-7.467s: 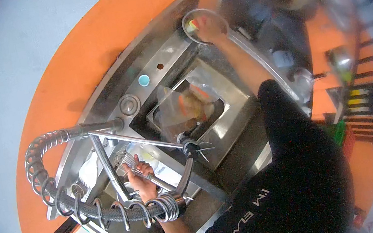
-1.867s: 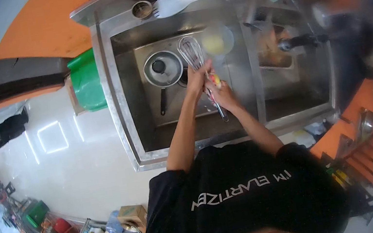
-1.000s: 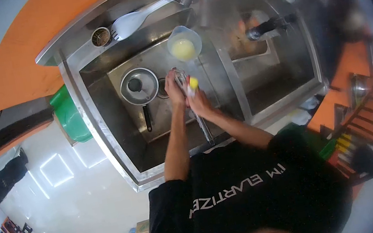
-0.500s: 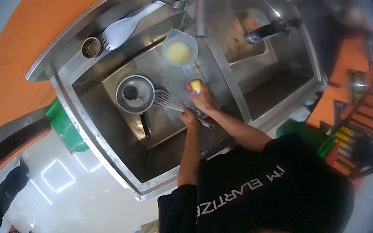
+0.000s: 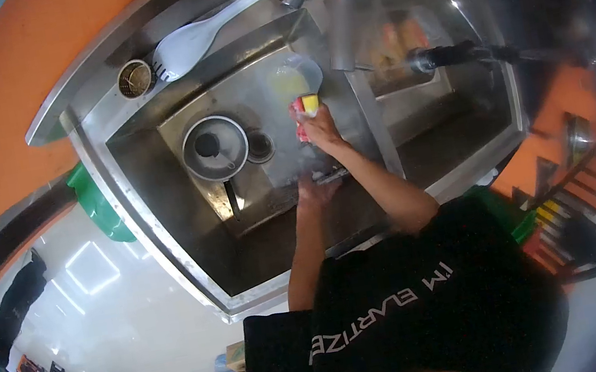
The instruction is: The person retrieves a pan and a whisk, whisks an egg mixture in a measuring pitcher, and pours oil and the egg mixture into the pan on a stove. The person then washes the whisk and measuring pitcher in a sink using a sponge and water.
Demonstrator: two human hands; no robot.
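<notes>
My right hand [image 5: 323,131] grips a yellow and red sponge [image 5: 310,105] over the sink basin. Just beyond the sponge, a translucent measuring jug [image 5: 309,72] holds pale yellow liquid. My left hand [image 5: 314,189], lower in the basin, is closed around the whisk [image 5: 333,176]; only a bit of its metal handle shows, and its wires are blurred or hidden. To the left sits a frying pan [image 5: 215,149] with a black handle, a dark round piece inside it. A small round metal cup [image 5: 260,146] stands against the pan's right side.
A large white slotted spoon [image 5: 192,46] and a metal strainer cup [image 5: 136,79] lie on the sink's back ledge. A faucet [image 5: 342,13] and a black spray nozzle [image 5: 442,57] hang over the divider and right basin. Another person [image 5: 14,304] stands far left.
My right hand has moved the sponge up toward the jug. My left hand has drawn the whisk down and away from the pan, uncovering the small metal cup. The camera view has shifted slightly.
</notes>
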